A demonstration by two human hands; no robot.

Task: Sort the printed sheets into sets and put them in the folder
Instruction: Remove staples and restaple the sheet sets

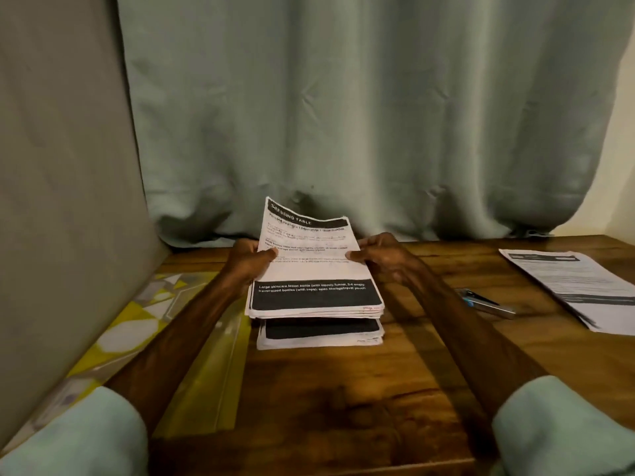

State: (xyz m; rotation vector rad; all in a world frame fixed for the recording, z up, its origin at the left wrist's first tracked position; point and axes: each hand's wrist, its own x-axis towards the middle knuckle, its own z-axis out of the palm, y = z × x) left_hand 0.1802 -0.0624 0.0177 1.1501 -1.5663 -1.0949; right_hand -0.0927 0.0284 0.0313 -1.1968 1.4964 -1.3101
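L hand, R hand grip stack; folder left; tool, loose sheets right.

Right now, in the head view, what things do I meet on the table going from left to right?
yellow patterned folder → left hand → held sheets → right hand → small silver tool → separate set of sheets

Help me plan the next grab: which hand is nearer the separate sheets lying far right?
Right. The right hand grips the held stack's right edge, left of the separate sheets; the left hand grips its left edge, farther off.
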